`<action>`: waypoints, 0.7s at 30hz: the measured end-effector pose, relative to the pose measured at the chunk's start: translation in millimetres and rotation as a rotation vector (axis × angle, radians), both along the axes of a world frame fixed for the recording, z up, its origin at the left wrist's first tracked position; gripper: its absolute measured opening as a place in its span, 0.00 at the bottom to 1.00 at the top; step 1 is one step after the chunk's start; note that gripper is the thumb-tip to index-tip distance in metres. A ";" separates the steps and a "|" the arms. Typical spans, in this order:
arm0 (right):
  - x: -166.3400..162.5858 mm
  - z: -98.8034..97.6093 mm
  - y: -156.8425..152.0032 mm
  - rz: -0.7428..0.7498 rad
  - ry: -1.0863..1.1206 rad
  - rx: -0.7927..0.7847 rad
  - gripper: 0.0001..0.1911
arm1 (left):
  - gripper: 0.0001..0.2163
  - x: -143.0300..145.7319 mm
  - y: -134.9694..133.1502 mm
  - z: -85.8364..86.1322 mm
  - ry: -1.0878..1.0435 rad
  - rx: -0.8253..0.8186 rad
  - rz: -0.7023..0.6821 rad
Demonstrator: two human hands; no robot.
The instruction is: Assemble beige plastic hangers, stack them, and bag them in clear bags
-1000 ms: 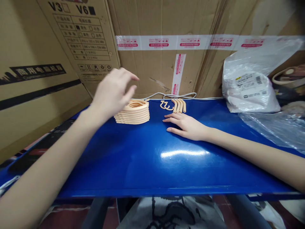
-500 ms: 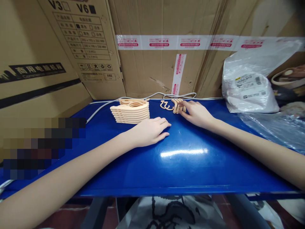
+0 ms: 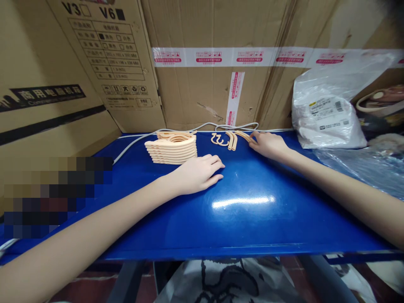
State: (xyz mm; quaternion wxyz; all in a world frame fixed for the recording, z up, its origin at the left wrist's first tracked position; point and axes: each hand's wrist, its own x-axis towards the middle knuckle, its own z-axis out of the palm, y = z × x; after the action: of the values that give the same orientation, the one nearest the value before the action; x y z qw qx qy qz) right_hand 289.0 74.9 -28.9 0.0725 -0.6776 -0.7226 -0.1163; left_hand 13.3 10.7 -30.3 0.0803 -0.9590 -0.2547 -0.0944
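Observation:
My left hand [image 3: 202, 173] rests on the blue table, holding nothing, with its fingers and thumb apart. Just behind it sits a neat pile of peach plastic hanger parts [image 3: 170, 152]. At the back, my right hand [image 3: 268, 144] pinches the near end of slim curved hanger arms [image 3: 242, 135]; the fingers hide part of them, so I cannot tell how many. To their left lie two more curved hanger arms [image 3: 232, 141], side by side. Hanger hooks [image 3: 219, 139] lie between these and the pile.
Cardboard boxes [image 3: 202, 92] wall the back and left of the blue table [image 3: 246, 227]. A white cable [image 3: 132, 145] runs along the rear edge. On the right stand a labelled white plastic bag [image 3: 328, 122] and clear plastic film [image 3: 356, 168].
My right hand has moved right, swinging the hanger arms it holds away from the two lying ones. My left hand has stayed in place.

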 end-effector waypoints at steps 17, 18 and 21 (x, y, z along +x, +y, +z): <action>-40.2 19.1 -48.4 0.714 0.208 -0.069 0.18 | 0.16 2.6 -4.0 9.9 -0.174 0.124 -0.035; -41.3 18.4 -49.9 0.738 0.231 -0.133 0.18 | 0.16 3.0 -4.3 10.0 -0.183 0.127 -0.024; -40.7 18.3 -50.3 0.792 0.325 -0.324 0.18 | 0.15 3.1 -4.1 8.2 -0.172 0.103 0.033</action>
State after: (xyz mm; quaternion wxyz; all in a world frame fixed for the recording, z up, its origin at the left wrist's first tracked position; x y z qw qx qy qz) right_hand 248.3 24.6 -10.6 0.1168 -0.3612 -0.9141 0.1424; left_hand 16.3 6.5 -22.1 0.1088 -0.9377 -0.2712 -0.1881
